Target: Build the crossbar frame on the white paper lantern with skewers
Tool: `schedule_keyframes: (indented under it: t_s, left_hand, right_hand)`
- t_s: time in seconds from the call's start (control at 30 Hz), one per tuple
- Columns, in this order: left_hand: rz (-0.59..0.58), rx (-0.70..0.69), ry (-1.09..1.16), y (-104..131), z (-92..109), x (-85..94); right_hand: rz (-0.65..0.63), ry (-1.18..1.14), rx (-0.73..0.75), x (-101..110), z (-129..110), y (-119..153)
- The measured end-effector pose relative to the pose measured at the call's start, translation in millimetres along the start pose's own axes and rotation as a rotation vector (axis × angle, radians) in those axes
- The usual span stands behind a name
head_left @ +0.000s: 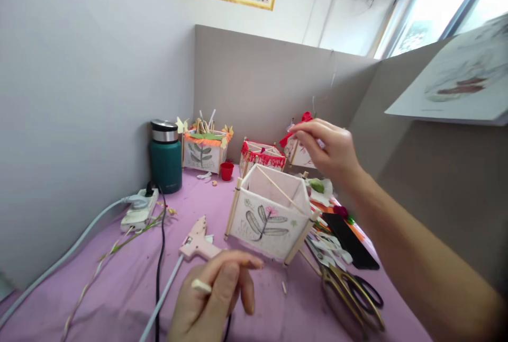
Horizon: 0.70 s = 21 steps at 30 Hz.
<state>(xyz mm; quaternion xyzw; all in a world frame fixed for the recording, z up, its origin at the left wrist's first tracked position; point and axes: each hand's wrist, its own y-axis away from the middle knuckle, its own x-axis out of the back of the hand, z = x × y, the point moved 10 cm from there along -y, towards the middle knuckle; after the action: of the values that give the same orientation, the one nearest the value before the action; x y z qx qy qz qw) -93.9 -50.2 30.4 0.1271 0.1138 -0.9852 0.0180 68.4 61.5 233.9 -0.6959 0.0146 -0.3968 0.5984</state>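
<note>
My left hand [218, 294] is closed at the front of the table, with the pale end of a short wooden stick [201, 286] poking out between thumb and fingers. Just beyond it stands a white lantern-like paper box [260, 225] with wooden corner posts, a drawn plant on its front and a thin stick across its open top. My right hand [327, 146] is raised above the far right of this box, fingertips pinched together; what they hold, if anything, I cannot make out. Red material [286, 138] shows beside those fingertips. A pink glue gun [198, 241] lies left of the box.
Gold-handled scissors [349, 294] and a black flat object [351, 241] lie at right. Behind are a red-trimmed box [262, 155], an orange-trimmed box [202, 155] holding sticks, a red cup [226, 171] and a green bottle [165, 159]. Cables run from a power strip [138, 212].
</note>
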Motion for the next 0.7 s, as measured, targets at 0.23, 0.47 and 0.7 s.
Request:
schedule_keyframes:
  t_s: [0.23,0.47,0.7]
  left_hand:
    - [-0.04,-0.181,0.118,22,26,-42.2]
    - [-0.096,-0.136,0.03,6,-6,-90.2]
    - [0.059,-0.2,-0.151,-22,-21,-58.6]
  right_hand:
    - [-0.395,-0.43,-0.088,-29,-129,160]
    - [-0.267,-0.592,-0.412,-62,-115,225]
    - [-0.139,-0.468,-0.597,-70,-54,258]
